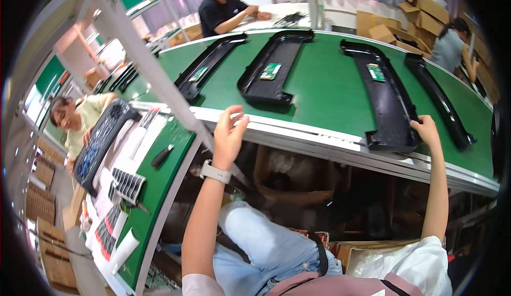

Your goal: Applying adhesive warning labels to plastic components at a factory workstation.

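Observation:
My right hand (pixel 426 131) is at the near right corner of a black plastic housing (pixel 384 104), its thumb and fingers closed on the rim. That housing lies on the green belt and carries a small green circuit board (pixel 376 72) near its far end. My left hand (pixel 229 139) is raised at the belt's near edge, fingers apart and holding nothing. Beyond it to the right lies another black housing (pixel 258 85), with a circuit board (pixel 270 71) in it. Farther left rests a third housing (pixel 186 83) with a board (pixel 198 74). A narrow black part (pixel 441 103) lies to the right.
A metal post (pixel 149 62) rises left of my left hand. On the left, a green side bench (pixel 170 160) holds a black-handled tool (pixel 162 156) and strips of parts (pixel 128 185); a person there handles a black panel (pixel 104 141). Other people sit across the belt. Cardboard boxes (pixel 431 14) stand behind.

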Demonstrator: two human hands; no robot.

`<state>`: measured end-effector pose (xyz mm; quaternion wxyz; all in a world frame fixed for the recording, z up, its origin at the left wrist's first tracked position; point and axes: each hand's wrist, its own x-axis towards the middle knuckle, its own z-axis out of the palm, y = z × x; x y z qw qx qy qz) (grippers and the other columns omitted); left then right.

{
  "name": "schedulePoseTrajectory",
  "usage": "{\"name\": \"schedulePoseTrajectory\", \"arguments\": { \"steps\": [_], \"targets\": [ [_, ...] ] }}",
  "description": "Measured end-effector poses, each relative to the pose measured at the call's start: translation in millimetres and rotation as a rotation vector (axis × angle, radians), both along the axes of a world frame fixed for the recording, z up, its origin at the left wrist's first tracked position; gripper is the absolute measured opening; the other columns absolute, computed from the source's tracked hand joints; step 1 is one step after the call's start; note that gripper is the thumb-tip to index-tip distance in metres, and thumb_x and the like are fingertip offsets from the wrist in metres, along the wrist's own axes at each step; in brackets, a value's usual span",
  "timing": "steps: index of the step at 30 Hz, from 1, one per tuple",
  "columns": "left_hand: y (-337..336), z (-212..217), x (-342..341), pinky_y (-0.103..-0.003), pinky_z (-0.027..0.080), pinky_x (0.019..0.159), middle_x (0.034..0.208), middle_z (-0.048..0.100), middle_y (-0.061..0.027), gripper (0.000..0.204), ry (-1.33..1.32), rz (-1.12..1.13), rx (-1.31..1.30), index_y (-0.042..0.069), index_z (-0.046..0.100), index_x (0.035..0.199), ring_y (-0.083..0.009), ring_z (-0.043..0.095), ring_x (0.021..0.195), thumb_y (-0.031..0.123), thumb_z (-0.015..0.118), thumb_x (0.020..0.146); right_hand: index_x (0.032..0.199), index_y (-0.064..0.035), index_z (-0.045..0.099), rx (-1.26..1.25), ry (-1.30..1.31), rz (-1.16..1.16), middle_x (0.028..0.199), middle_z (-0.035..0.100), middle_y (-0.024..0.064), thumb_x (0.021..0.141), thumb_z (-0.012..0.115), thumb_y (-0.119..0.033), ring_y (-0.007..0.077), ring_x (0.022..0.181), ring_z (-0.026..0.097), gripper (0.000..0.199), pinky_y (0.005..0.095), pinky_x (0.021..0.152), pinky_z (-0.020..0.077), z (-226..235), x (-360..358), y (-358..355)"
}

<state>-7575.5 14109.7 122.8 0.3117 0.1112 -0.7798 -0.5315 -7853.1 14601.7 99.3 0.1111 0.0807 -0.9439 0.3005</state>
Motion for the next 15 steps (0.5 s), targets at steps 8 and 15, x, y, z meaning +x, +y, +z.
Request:
{"name": "schedulePoseTrajectory", "arguments": {
  "steps": [8, 15],
  "targets": [
    [6.3, -26.0, 120.0, -0.027, 0.052, 0.080, 0.093, 0.067, -0.0084, 0.013, -0.010, -0.020, 0.205, -0.002, 0.064, 0.098, -0.0152, 0.066, 0.084, 0.008, 0.060, 0.091, 0.093, 0.0017, 0.064, -0.996, -0.453, 0.423, 0.079, 0.064, 0.0027, 0.085, 0.061, -0.010, 0.0098, 0.061, 0.057, 0.015, 0.0229, 0.059, 0.0447, -23.8, 11.1, -15.4],
    [9.6, -42.6, 188.9, -0.029, 0.053, 0.081, 0.100, 0.067, -0.0122, 0.027, -0.126, -0.031, 0.454, -0.001, 0.061, 0.111, -0.0210, 0.068, 0.091, 0.020, 0.055, 0.096, 0.099, 0.0011, 0.063, -0.657, -0.107, 0.608, 0.081, 0.060, -0.0043, 0.089, 0.063, -0.007, 0.0039, 0.071, 0.052, 0.013, 0.0190, 0.064, 0.0406, 34.1, 101.9, -54.4]
  ]
}}
